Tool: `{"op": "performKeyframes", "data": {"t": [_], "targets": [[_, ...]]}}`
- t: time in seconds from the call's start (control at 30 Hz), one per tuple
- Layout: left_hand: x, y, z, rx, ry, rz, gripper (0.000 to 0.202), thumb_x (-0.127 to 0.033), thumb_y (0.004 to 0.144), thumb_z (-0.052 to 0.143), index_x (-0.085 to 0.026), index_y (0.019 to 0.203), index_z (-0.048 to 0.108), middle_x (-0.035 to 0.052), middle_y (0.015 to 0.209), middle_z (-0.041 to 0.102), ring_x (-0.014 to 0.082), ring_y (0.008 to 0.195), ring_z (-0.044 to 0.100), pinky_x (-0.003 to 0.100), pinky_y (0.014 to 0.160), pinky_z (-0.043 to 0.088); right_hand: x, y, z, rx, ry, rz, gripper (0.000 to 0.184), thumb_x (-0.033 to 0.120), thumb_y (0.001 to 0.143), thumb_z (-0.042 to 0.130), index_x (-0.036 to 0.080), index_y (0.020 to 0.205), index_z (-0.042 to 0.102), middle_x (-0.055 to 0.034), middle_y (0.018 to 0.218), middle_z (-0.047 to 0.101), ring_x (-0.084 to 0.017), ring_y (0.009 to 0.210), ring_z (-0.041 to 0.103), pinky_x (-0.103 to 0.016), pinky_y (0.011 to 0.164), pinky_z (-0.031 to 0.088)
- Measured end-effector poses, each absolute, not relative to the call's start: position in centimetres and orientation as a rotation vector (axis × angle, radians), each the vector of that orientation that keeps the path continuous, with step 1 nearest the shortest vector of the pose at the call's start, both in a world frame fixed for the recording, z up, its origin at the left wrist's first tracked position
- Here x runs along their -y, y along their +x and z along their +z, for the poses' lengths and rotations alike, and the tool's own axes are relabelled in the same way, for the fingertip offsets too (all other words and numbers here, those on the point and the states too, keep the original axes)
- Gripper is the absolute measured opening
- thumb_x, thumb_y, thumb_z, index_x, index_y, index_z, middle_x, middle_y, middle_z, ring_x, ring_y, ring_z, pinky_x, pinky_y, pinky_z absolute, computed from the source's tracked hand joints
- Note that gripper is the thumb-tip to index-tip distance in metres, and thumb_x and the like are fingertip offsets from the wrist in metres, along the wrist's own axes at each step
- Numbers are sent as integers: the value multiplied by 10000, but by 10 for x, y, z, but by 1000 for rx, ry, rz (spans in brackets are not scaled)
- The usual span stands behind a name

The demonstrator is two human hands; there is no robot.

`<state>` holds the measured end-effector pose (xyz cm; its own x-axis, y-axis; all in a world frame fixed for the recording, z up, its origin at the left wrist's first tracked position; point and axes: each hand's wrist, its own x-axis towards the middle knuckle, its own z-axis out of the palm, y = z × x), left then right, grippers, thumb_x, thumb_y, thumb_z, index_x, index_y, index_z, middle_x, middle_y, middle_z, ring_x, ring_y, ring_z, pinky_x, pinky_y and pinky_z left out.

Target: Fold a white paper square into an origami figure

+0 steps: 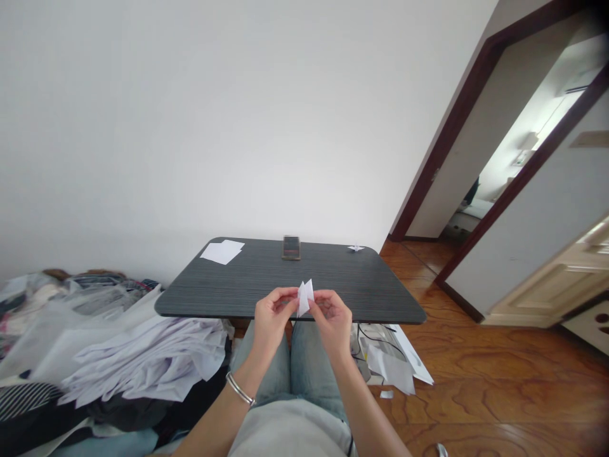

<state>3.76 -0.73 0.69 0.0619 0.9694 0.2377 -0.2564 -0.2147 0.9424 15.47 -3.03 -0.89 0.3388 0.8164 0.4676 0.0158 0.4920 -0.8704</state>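
A small piece of folded white paper (305,298) with pointed upper tips is held up over the near edge of the dark table (257,279). My left hand (275,316) pinches its left side between thumb and fingers. On the other side, my right hand (332,315) grips the paper the same way. A folded paper crane (356,247) rests at the table's far right corner. Flat white sheets (222,251) lie overlapping at the far left.
A small phone-like device on a stand (291,247) is at the table's back middle, near the wall. Piled clothes (152,355) crowd the left side. Right of my legs, papers (392,368) and cables lie on the wooden floor (476,374). A doorway opens at right.
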Motion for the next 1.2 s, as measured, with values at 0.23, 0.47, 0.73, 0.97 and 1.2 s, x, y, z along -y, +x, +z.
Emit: {"op": "performKeyframes", "data": {"t": [0.23, 0.47, 0.73, 0.97, 1.2], "targets": [[12, 37, 9, -851, 1296, 1502, 124, -164, 661, 709, -152, 782, 682, 43, 778, 706, 177, 752, 663, 266, 716, 534, 32, 154, -9, 1120, -903, 590, 82, 260, 775, 641, 192, 730, 634, -16, 686, 629, -160, 646, 580, -276, 612, 470], [14, 32, 7, -693, 1437, 1511, 187, -293, 791, 618, -159, 900, 690, 79, 895, 682, 198, 850, 645, 292, 746, 538, 33, 153, -11, 1093, -840, 546, 78, 252, 785, 628, 201, 727, 616, -23, 709, 617, -167, 681, 571, -285, 626, 471], [14, 30, 0, -646, 1627, 1470, 273, -192, 652, 756, -174, 898, 639, 102, 1089, 655, 212, 947, 637, 337, 862, 513, 33, 156, -9, 1184, -866, 424, 80, 243, 791, 638, 207, 719, 642, -24, 707, 611, -175, 684, 560, -293, 623, 450], [14, 31, 2, -678, 1805, 1545, 263, -185, 653, 752, -185, 887, 633, 119, 1081, 644, 242, 983, 614, 353, 850, 506, 33, 159, -7, 1245, -855, 363, 66, 218, 797, 629, 225, 751, 675, -32, 730, 621, -190, 718, 569, -306, 624, 452], [14, 29, -2, -676, 1864, 1588, 216, -158, 732, 661, -196, 944, 646, 109, 1081, 655, 233, 1001, 612, 348, 862, 493, 34, 159, -8, 1262, -827, 319, 88, 184, 799, 625, 244, 772, 683, -42, 787, 642, -198, 768, 593, -329, 669, 480]]}}
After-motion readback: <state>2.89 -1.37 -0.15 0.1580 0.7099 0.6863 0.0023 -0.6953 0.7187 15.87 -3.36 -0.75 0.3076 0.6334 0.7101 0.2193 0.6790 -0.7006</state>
